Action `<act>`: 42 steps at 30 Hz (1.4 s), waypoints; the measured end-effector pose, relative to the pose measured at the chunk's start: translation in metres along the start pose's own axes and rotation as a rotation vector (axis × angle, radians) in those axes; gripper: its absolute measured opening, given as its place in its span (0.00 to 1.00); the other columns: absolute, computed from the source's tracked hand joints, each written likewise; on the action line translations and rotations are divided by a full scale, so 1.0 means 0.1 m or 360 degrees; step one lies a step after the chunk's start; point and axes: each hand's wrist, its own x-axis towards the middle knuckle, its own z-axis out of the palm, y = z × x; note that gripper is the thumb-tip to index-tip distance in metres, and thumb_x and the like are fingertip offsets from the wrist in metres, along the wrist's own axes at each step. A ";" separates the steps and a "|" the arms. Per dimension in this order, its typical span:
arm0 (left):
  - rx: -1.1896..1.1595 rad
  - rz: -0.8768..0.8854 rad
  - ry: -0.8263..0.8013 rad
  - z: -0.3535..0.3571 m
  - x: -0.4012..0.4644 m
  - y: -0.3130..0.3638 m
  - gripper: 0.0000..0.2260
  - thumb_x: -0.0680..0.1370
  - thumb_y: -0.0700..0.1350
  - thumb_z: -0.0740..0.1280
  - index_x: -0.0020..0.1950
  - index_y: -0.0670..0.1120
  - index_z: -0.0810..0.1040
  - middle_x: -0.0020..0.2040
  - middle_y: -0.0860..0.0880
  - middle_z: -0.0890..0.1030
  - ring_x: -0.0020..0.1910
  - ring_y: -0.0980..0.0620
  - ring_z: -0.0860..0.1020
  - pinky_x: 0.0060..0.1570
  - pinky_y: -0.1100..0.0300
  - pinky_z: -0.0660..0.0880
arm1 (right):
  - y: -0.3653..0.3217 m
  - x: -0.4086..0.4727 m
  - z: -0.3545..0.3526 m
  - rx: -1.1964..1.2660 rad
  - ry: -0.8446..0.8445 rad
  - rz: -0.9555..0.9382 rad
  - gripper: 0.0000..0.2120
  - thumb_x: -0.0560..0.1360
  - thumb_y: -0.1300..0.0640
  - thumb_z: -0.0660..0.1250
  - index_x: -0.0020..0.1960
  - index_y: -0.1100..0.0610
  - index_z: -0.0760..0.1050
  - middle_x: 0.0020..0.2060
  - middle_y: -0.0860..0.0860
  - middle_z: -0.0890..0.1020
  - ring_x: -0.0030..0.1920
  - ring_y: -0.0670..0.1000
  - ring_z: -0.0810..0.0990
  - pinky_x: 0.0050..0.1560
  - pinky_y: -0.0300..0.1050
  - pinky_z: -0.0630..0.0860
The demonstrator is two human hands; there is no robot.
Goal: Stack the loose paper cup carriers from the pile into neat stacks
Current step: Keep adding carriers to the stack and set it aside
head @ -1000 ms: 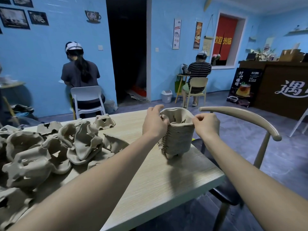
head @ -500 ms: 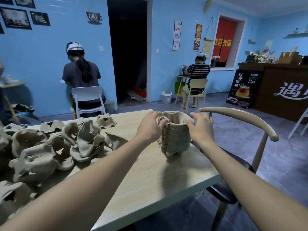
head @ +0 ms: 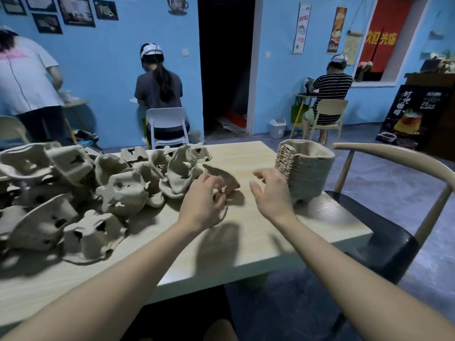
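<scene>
The left hand [head: 205, 205] curls its fingers round the near edge of a loose carrier [head: 222, 177] lying on the wooden table [head: 258, 244]; the right hand [head: 272, 190] hangs open just beside it, fingers relaxed, holding nothing. To the right stands the neat stack [head: 306, 168] (close by the table's edge), and the pile [head: 86, 190] sprawls to the left.

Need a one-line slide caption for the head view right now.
Left hand grips a loose carrier beside the pile; right hand hovers open near the finished stack.
</scene>
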 end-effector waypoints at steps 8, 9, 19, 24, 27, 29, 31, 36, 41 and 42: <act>0.0143 0.0062 0.0067 0.04 -0.20 -0.45 0.11 0.74 0.39 0.67 0.56 0.45 0.78 0.56 0.47 0.76 0.57 0.47 0.72 0.58 0.58 0.67 | -0.07 0.07 0.55 0.0049 -0.0130 0.0133 0.15 0.74 0.61 0.65 0.61 0.60 0.74 0.59 0.58 0.75 0.61 0.58 0.70 0.61 0.45 0.65; 0.0148 0.0073 0.0067 0.06 -0.22 -0.49 0.11 0.74 0.39 0.67 0.55 0.45 0.78 0.56 0.47 0.76 0.57 0.47 0.72 0.58 0.57 0.68 | -0.07 0.09 0.59 0.0062 -0.0126 0.0151 0.17 0.75 0.61 0.65 0.63 0.60 0.72 0.60 0.58 0.74 0.62 0.57 0.70 0.62 0.44 0.64; 0.0039 0.0129 0.0164 0.23 -0.29 -0.70 0.12 0.76 0.40 0.66 0.59 0.46 0.77 0.59 0.50 0.76 0.58 0.49 0.70 0.58 0.64 0.64 | -0.09 0.37 0.85 0.0107 -0.0212 0.0133 0.14 0.76 0.59 0.65 0.61 0.59 0.72 0.59 0.55 0.76 0.61 0.56 0.72 0.57 0.46 0.66; 0.0030 0.0144 0.0165 0.24 -0.29 -0.72 0.11 0.76 0.40 0.67 0.58 0.46 0.78 0.58 0.50 0.77 0.57 0.49 0.70 0.57 0.65 0.64 | -0.07 0.32 0.83 0.0207 -0.0127 0.0148 0.05 0.74 0.62 0.66 0.43 0.55 0.72 0.44 0.54 0.78 0.48 0.56 0.76 0.45 0.48 0.69; 0.0084 0.0167 0.0171 0.25 -0.30 -0.73 0.11 0.76 0.41 0.66 0.58 0.46 0.77 0.59 0.50 0.76 0.57 0.49 0.69 0.56 0.64 0.64 | -0.01 0.22 0.77 0.0235 -0.0059 0.0110 0.07 0.74 0.64 0.65 0.39 0.55 0.71 0.41 0.53 0.79 0.45 0.56 0.77 0.45 0.52 0.73; 0.0112 0.0181 0.0167 0.25 -0.30 -0.73 0.12 0.76 0.41 0.66 0.59 0.46 0.77 0.59 0.50 0.76 0.58 0.49 0.69 0.56 0.62 0.66 | 0.06 0.13 0.72 0.0157 -0.0021 -0.0002 0.05 0.73 0.65 0.65 0.40 0.57 0.73 0.40 0.53 0.78 0.44 0.57 0.75 0.44 0.53 0.71; 0.0108 0.0181 0.0165 0.25 -0.30 -0.73 0.11 0.77 0.42 0.66 0.59 0.46 0.76 0.59 0.50 0.75 0.58 0.48 0.69 0.56 0.61 0.66 | 0.11 0.05 0.66 0.0081 0.0006 -0.0128 0.04 0.71 0.66 0.64 0.40 0.58 0.74 0.39 0.53 0.78 0.45 0.57 0.74 0.44 0.54 0.71; 0.0082 0.0186 0.0165 0.25 -0.30 -0.72 0.11 0.77 0.43 0.66 0.59 0.45 0.76 0.59 0.49 0.76 0.58 0.47 0.70 0.58 0.61 0.65 | 0.08 -0.11 0.52 0.0000 0.0030 -0.0375 0.09 0.68 0.71 0.63 0.42 0.59 0.76 0.38 0.49 0.75 0.45 0.50 0.71 0.52 0.52 0.70; 0.0019 0.0173 0.0158 0.20 -0.27 -0.68 0.11 0.79 0.47 0.63 0.59 0.44 0.77 0.57 0.47 0.76 0.58 0.47 0.70 0.59 0.63 0.63 | 0.02 -0.18 0.46 -0.0063 -0.0052 -0.0576 0.09 0.68 0.70 0.68 0.45 0.60 0.79 0.42 0.53 0.81 0.45 0.53 0.74 0.46 0.45 0.70; -0.0014 0.0149 0.0178 0.18 -0.24 -0.65 0.12 0.79 0.47 0.63 0.59 0.43 0.76 0.57 0.46 0.76 0.57 0.47 0.71 0.58 0.63 0.63 | 0.02 -0.17 0.44 -0.0071 -0.0062 -0.0615 0.09 0.68 0.69 0.69 0.45 0.59 0.79 0.41 0.52 0.81 0.45 0.52 0.74 0.46 0.45 0.70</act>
